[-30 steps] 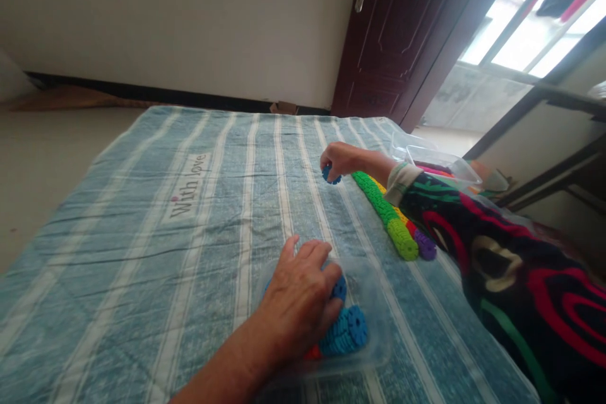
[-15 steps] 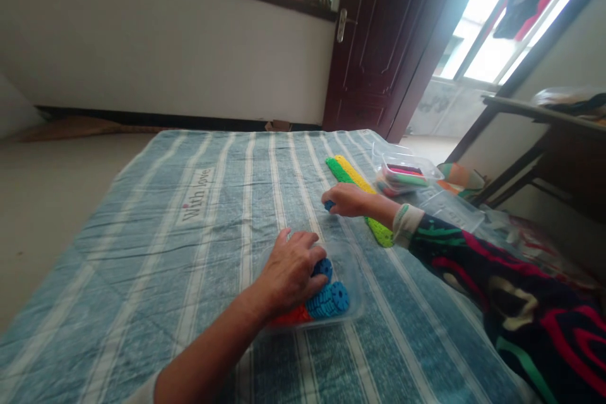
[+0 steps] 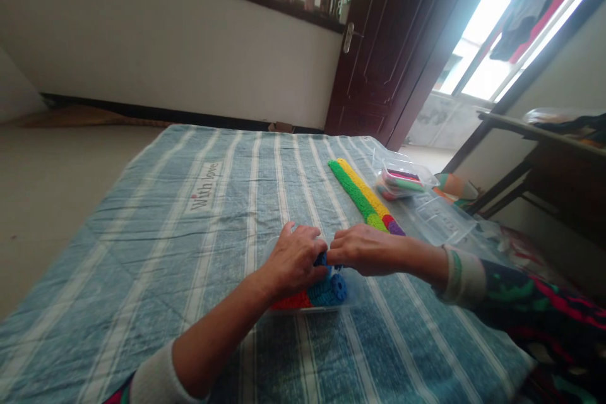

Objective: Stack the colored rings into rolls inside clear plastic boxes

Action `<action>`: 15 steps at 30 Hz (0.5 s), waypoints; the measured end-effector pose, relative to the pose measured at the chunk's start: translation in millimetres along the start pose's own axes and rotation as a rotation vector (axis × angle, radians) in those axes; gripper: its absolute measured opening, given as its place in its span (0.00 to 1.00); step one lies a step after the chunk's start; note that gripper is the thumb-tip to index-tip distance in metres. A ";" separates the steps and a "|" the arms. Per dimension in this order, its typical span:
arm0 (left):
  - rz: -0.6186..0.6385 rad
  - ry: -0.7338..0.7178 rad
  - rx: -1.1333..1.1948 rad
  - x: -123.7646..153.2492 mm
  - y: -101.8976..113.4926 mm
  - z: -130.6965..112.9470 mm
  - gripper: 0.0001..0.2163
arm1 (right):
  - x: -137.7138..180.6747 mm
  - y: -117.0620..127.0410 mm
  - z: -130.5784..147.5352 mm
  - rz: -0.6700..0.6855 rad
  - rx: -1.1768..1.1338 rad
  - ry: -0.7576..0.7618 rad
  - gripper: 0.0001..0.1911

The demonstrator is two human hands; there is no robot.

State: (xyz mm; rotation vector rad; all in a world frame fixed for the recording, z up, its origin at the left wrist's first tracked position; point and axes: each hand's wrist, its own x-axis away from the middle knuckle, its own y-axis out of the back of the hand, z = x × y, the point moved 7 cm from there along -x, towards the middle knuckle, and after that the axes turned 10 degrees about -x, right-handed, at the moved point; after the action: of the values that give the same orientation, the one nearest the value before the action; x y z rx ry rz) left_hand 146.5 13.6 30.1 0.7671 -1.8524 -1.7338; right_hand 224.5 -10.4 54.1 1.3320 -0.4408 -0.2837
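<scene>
A clear plastic box (image 3: pixel 307 310) sits on the striped cloth, holding rows of red notched discs (image 3: pixel 291 300) and blue notched discs (image 3: pixel 326 292). My left hand (image 3: pixel 296 260) is over the box, its fingers curled round the upper blue discs at the far side. Right beside it, my right hand (image 3: pixel 362 249) is closed in a pinch at the box's right side. A bit of blue disc shows under its fingertips; the rest is hidden. Farther back lie two long rows of discs, one green (image 3: pixel 353 189) and one yellow (image 3: pixel 363 186), with red and purple discs at the near end.
Stacked clear boxes (image 3: pixel 404 180) with coloured pieces stand at the cloth's right edge, beside a clear lid (image 3: pixel 445 219). A dark shelf (image 3: pixel 544 132) is on the right. Behind the bed are a wall and a brown door (image 3: pixel 374 44).
My right hand has come back from the disc rows towards the box, beside my left hand. My left hand stays over the box. The view has shifted slightly.
</scene>
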 end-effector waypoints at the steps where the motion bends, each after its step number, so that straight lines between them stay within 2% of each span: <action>1: 0.008 -0.006 -0.006 -0.1 -0.8 -0.2 0.11 | -1.5 -3.2 0.3 0.008 0.012 0.009 0.12; 9: 0.003 -0.018 -0.008 -1.3 -0.3 -2.2 0.12 | 1.4 -4.4 0.2 -0.047 0.040 0.056 0.12; 12: 0.012 -0.015 -0.021 -2.2 -1.3 -2.1 0.11 | 6.7 -4.2 -1.4 -0.121 0.039 0.036 0.10; 15: 0.013 -0.009 -0.036 -2.6 -2.1 -2.0 0.10 | 15.0 -3.2 -6.9 -0.218 0.018 -0.048 0.09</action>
State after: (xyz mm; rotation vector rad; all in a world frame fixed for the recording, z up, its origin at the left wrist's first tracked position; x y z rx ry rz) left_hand 149.8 13.9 28.3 0.7335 -1.8226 -1.7605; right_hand 241.2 -11.8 52.0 1.3953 -0.3393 -0.4939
